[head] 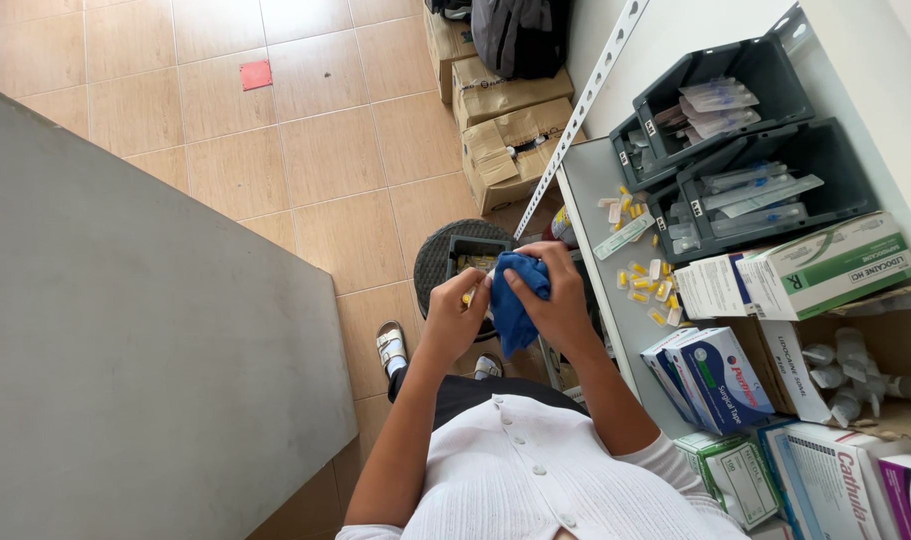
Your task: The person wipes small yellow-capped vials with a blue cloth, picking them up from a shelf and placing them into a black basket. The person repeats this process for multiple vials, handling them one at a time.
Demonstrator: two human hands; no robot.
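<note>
Together, the left hand [453, 318] and right hand [550, 300] clamp their fingers on a blue cloth [516, 295], which bunches between the fingertips and hangs below them, with small yellow-capped pieces [643, 283] scattered on the grey shelf [587, 190] just right of the right fingers.

Likely clinic storeroom, syringe bins [735, 150], medical supply boxes [825, 265]

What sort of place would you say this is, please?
Probably a clinic's medical supply room: dark bins of sealed sterile packets, boxed medical supplies on the shelf, and cardboard cartons on the tiled floor.
</note>
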